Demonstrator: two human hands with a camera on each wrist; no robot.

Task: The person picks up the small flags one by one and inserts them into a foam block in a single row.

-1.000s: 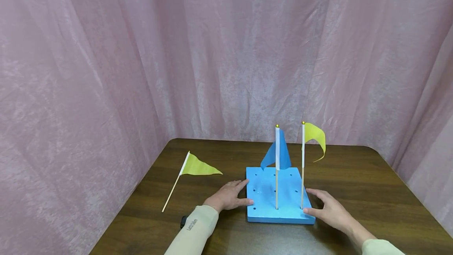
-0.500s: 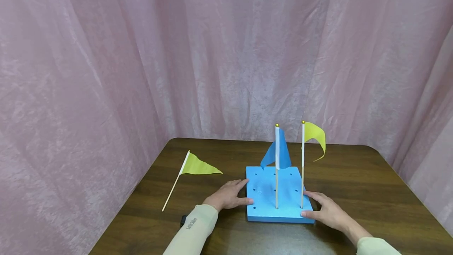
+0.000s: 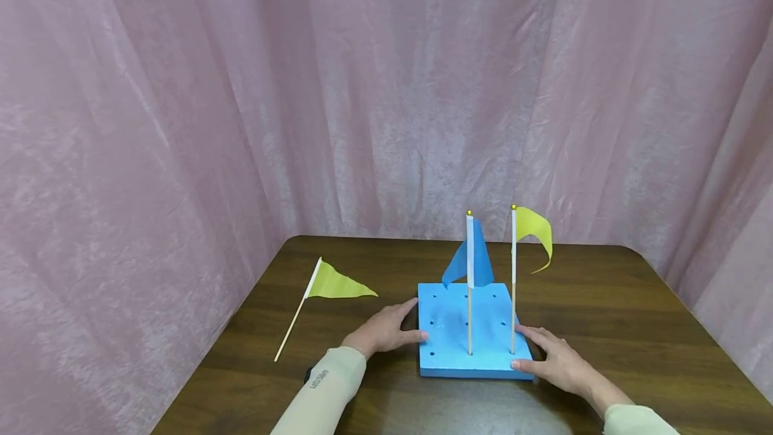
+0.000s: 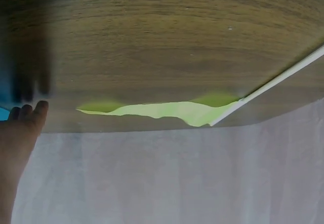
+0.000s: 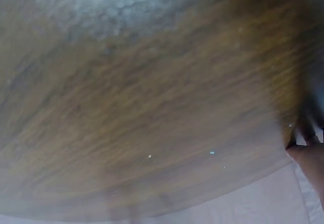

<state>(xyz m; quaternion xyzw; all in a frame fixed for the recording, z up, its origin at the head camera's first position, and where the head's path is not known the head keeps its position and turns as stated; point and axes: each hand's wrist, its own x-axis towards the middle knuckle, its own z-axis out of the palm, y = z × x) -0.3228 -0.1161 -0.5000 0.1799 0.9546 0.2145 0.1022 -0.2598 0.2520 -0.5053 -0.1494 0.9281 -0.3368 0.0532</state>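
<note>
A light blue square pegboard (image 3: 447,344) with several small holes lies on the table in the head view. A blue pennant flag (image 3: 481,257) stands upright in its front middle hole, and a yellow pennant flag (image 3: 535,225) in the front right one. My left hand (image 3: 383,329) is at the board's left edge, fingers spread, thumb over the rim. My right hand (image 3: 561,362) rests at the front right corner, thumb on the board and fingers along the side. A second yellow flag (image 3: 332,282) lies flat, left of my left hand.
The dark wooden table (image 3: 610,301) has rounded far corners. Pink curtains (image 3: 386,99) hang behind it and at both sides. The lying flag's stick (image 4: 288,74) slants across the right side of the left wrist view.
My right hand has slid slightly nearer me along the board's right side, its thumb leaving the flagpole's base. My left hand has shifted a little left and away from me. The flags still stand.
</note>
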